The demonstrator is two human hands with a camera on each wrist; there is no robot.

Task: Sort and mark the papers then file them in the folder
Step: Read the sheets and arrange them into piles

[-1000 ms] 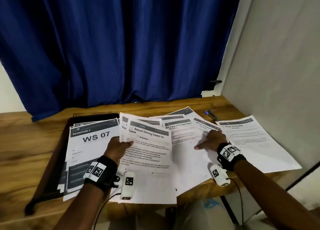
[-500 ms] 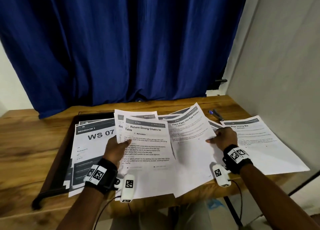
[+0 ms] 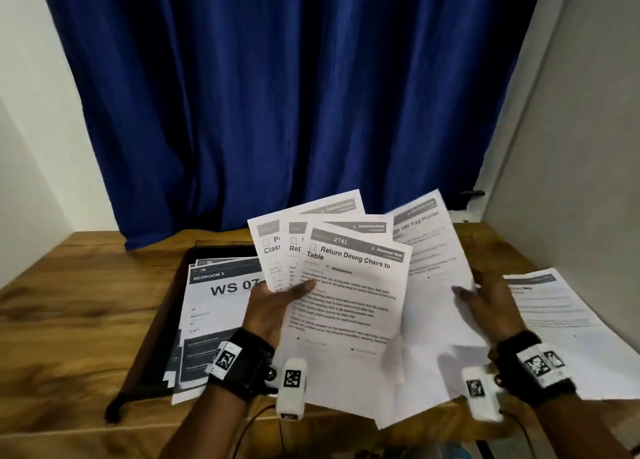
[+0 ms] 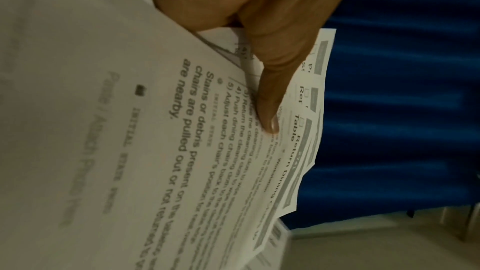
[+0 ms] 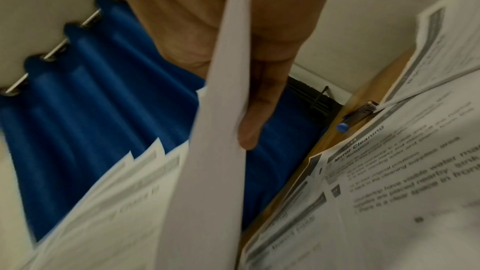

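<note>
Step in hand: the person is gathering loose papers into a fan, judging by how the sheets are lying; sorting is under way, while marking and filing are not yet done.
Left hand (image 3: 273, 306): it is gripping the fan (image 3: 349, 285) of sheets, thumb (image 4: 267, 114) pressing on the printed face of the top sheet, "Return Dining Chairs to Table", with the other fingers hidden behind.
Right hand (image 3: 485, 306): it is grasping the egg sheet (image 3: 433, 251) by its right edge; the right wrist view is showing a finger (image 5: 252, 122) behind the sheet, and the thumb's place I cannot tell.
Papers' place: the fan and the egg sheet are being held up above the table (image 3: 69, 320); the mirror sheet (image 5: 389, 171) and another sheet (image 3: 554, 320) are lying flat to the right.
Folder (image 3: 162, 320): it is lying open on the left, a stack (image 3: 221, 306) headed "WS 07" resting in it.
Pen (image 5: 355, 118): it is lying at the table's far edge, just beyond the mirror sheet.
Doing it well: the egg sheet probably wants sliding behind or onto the fan with its title still showing, so each heading is staying readable for sorting.
Grip advice: the left thumb should be pressing firmly near the lower corner, since thin sheets are likely to slip or splay.
Risk: the egg sheet is bending in the right hand, and a hurried push may be creasing it or knocking the fan askew.
</note>
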